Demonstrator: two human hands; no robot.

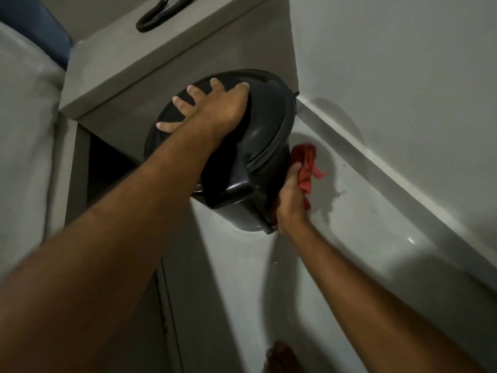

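Note:
A black round bin (pixel 242 195) with a domed lid (pixel 269 125) stands on the pale floor beside a grey bedside cabinet. My left hand (pixel 212 109) lies flat on the lid with its fingers spread. My right hand (pixel 290 197) grips a red cloth (pixel 306 162) and holds it against the bin's right side. Part of the cloth is hidden behind the bin and my palm.
The grey cabinet (pixel 150 68) carries a black coiled phone cord (pixel 153 20) on top and has a dark open shelf (pixel 107 168) below. A white bed edge (pixel 24 117) runs along the left. A white wall and skirting (pixel 390 162) close the right. A bare foot (pixel 282 356) shows at the bottom.

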